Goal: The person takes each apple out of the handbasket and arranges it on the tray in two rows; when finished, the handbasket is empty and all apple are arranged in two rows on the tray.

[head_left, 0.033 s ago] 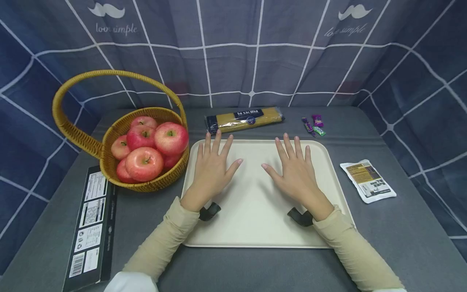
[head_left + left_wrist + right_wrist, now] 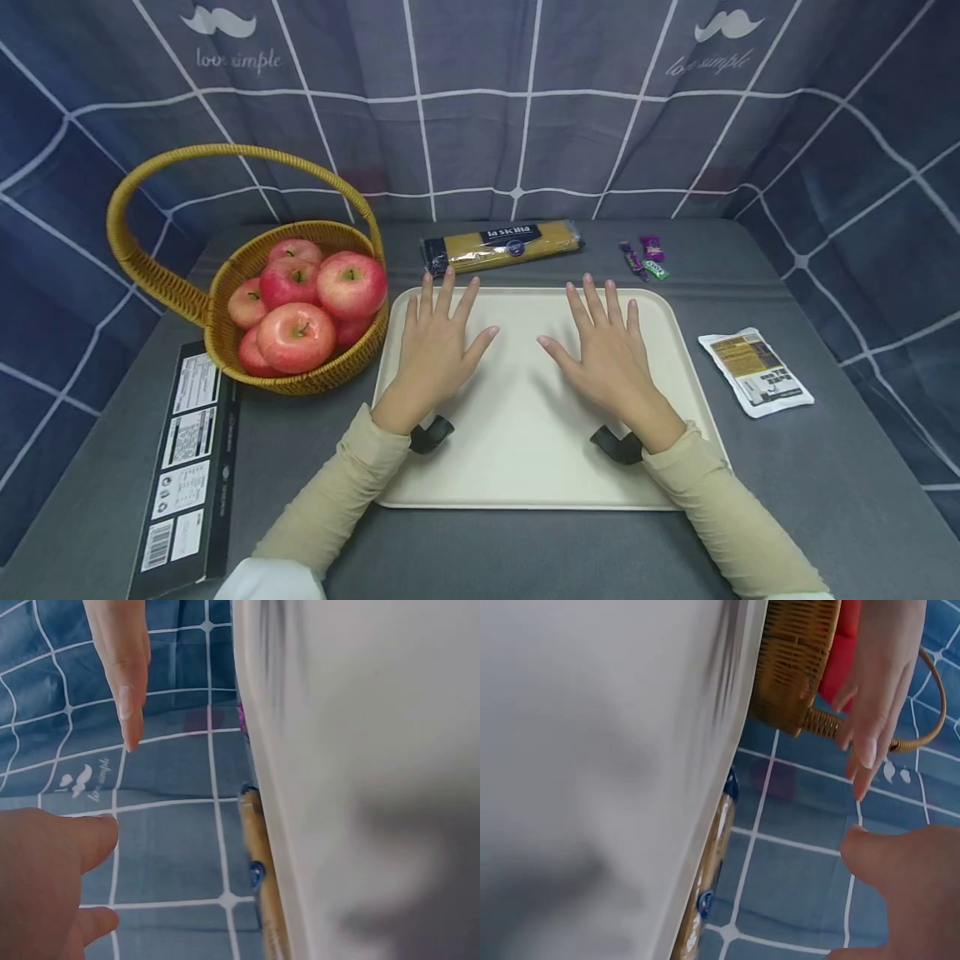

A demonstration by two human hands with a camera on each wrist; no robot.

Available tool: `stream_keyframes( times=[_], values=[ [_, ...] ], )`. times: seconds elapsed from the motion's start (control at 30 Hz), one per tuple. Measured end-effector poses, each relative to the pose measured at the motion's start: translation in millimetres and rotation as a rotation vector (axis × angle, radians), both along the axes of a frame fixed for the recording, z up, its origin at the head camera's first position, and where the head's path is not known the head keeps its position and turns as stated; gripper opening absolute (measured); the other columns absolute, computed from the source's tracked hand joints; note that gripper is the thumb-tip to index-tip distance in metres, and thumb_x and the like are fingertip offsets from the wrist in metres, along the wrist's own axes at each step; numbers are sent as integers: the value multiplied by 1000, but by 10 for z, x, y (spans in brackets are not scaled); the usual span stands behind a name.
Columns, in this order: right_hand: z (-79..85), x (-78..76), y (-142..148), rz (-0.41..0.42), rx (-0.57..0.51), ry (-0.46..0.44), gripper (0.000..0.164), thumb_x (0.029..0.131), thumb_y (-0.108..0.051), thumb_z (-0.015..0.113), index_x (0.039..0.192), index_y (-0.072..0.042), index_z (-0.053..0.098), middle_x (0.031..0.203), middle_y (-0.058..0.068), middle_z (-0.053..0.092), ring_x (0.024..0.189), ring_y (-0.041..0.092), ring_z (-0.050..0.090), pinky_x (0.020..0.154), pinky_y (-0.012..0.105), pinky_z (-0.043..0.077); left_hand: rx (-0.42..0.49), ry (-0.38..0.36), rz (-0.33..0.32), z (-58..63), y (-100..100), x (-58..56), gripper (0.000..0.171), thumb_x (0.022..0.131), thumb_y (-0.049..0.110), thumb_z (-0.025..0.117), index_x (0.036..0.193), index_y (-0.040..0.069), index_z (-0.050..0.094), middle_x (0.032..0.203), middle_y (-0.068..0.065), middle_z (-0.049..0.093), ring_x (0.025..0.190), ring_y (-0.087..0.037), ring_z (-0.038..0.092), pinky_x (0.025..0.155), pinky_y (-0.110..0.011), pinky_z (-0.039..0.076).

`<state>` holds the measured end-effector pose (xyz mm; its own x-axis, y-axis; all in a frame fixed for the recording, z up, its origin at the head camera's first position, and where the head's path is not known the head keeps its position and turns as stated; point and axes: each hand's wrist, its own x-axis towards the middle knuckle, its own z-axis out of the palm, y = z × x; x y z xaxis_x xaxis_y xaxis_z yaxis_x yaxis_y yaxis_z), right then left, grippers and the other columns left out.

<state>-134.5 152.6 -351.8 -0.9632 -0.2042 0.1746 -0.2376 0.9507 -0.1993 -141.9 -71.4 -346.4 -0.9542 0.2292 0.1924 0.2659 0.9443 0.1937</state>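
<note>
My left hand (image 2: 435,346) is over the left part of a cream tray (image 2: 517,475), palm down with fingers spread and nothing held. Over the tray's right part my right hand (image 2: 609,358) has the same spread pose, also holding nothing. Both cast soft shadows on the tray surface, and the wrist views show a gap between hands and tray. Just behind the tray lies a pack of spaghetti (image 2: 540,242), close past the left fingertips. Several small wrapped candies (image 2: 652,248) lie beyond the right fingertips.
At the left stands a wicker basket (image 2: 330,379) with a tall handle, holding several red apples (image 2: 296,337). A long black box (image 2: 187,467) with white labels lies in front of it. Right of the tray is a white and brown pouch (image 2: 757,372). A checked blue curtain (image 2: 480,142) encloses the table.
</note>
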Motion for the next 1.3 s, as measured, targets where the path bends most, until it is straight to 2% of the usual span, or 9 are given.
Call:
stream_keyframes(
  times=[0.4,0.53,0.73,0.83,0.93,1.03,1.13,1.2,1.3],
  values=[
    [-17,-21,-52,16,-11,-29,82,84,-65,38,145,-14,21,153,11,11,140,34,0,107,59,2,16,-11,18,-57,-78,-10,66,89,57,35,144,23,23,153,-12,11,139,-38,6,109,-55,12],
    [-14,-19,-102,34,-33,-8,79,83,-65,40,143,-14,28,151,13,18,139,37,6,106,60,4,51,32,-2,-51,-146,50,63,89,53,41,142,20,30,150,-16,20,138,-39,13,108,-54,17],
    [7,12,-249,69,-133,25,70,82,-58,50,135,-13,42,141,19,37,132,39,28,104,58,16,206,244,-60,-50,-348,275,46,87,36,53,128,15,50,134,-12,47,126,-30,38,101,-47,31],
    [16,47,-339,101,-205,27,64,81,-54,55,131,-14,47,134,16,46,125,36,38,102,54,24,304,386,-98,-72,-480,414,33,85,29,56,113,13,61,116,-7,60,110,-24,51,92,-40,38],
    [22,77,-422,141,-270,10,59,81,-51,58,127,-16,51,128,10,52,120,30,44,98,51,30,427,533,-91,-83,-624,557,22,83,24,58,97,10,67,94,-5,68,89,-21,59,80,-35,43],
    [38,108,-490,169,-338,-47,56,80,-49,60,126,-19,52,125,5,55,119,25,47,96,49,33,619,669,15,-92,-777,691,13,81,14,61,81,3,67,75,-8,66,71,-15,56,69,-26,42],
    [64,131,-567,184,-392,-118,55,81,-49,60,127,-21,51,125,2,55,119,22,47,97,48,32,900,747,213,-113,-951,774,13,81,3,60,82,-10,61,73,-3,60,69,-7,50,66,-20,37],
    [86,139,-633,198,-417,-150,55,81,-49,60,127,-22,51,125,1,54,120,21,46,97,47,32,1071,761,359,-128,-1088,788,16,82,-1,56,90,-14,54,86,2,55,78,-6,47,70,-18,33],
    [117,135,-756,237,-448,-166,55,80,-50,60,128,-24,50,125,-1,53,120,20,46,98,46,32,1189,681,574,-172,-1294,757,31,85,3,53,114,-3,45,109,8,40,96,-7,40,77,-18,30]
  ],
)
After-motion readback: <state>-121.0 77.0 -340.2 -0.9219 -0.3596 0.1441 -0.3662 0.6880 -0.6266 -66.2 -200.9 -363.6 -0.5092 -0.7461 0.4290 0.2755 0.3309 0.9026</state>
